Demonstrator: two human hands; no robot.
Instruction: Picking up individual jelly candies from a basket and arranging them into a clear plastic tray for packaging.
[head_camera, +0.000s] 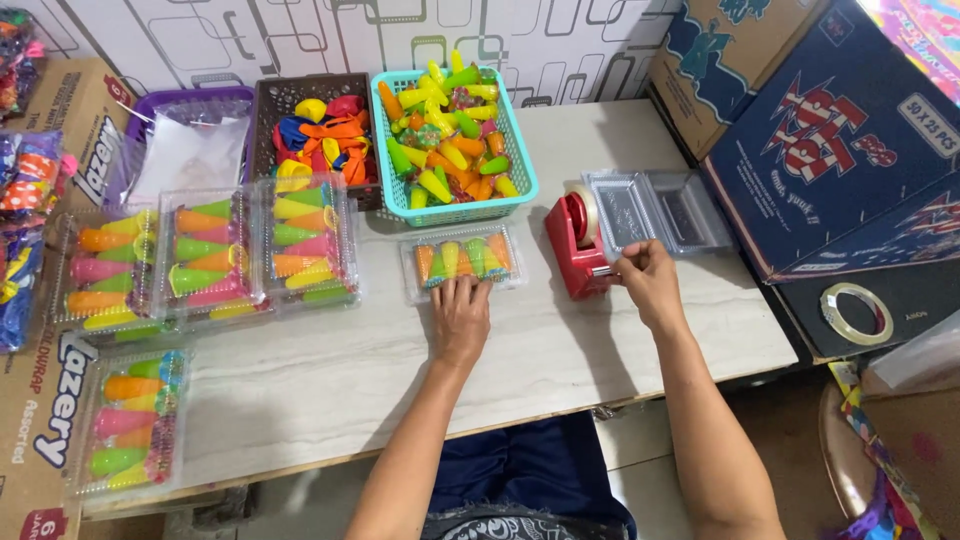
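Note:
A clear plastic box (462, 260) filled with several coloured cone-shaped toys lies closed on the pale table (330, 370). My left hand (461, 318) presses on its near edge, fingers spread on the lid. My right hand (645, 282) pinches the end of the tape at the front of a red tape dispenser (574, 242), which stands just right of the box.
A teal basket (520, 170) of loose cones, a brown basket (268, 100) of balloons and a purple basket (190, 100) stand at the back. Several filled clear boxes (205, 255) sit left. Empty clear trays (650, 210) lie behind the dispenser. Cardboard cartons (830, 130) rise at right.

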